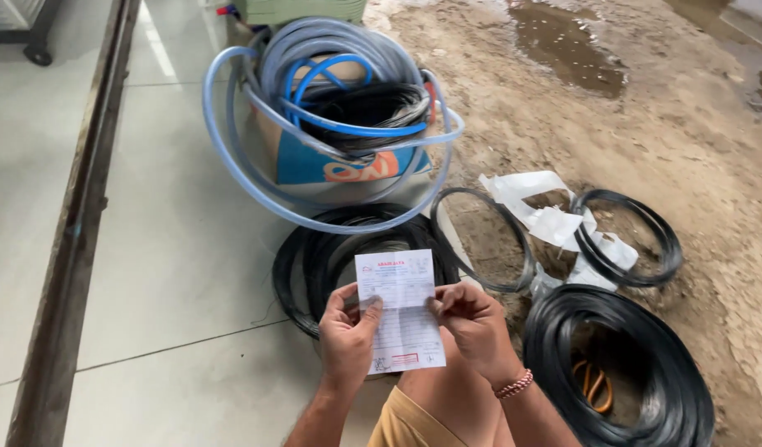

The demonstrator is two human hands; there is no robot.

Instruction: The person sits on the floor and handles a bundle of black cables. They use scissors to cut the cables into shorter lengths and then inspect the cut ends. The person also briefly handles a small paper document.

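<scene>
- While both hands meet low in the head view, near 6 o'clock, they share 1 thing: a white paper slip (400,310) with small print and a red mark.
- Left hand (348,335) is closed in a pinch on the slip's left edge, thumb on the front face, the other fingers curled behind it.
- Right hand (473,319) is closed in a like pinch on the right edge; a beaded bracelet (516,384) sits on that wrist.
- Slip stands upright between the 2 hands, its long axis running 12 to 6 o'clock; it lies at 3 o'clock of the left hand and 9 o'clock of the right, touching both, so neither hand is nearer.
- Behind the slip, toward 12 o'clock, a black wire coil (314,257) lies on the tiled floor (174,273).
- Farther toward 12 o'clock, a cardboard box (314,161) holds clear hose (232,157) and blue hose (348,128).
- At 3 o'clock of the right hand, a larger black coil (637,331) rests on muddy ground (646,124), with 2 thin black rings and white wrapping (555,219) beyond it.
</scene>
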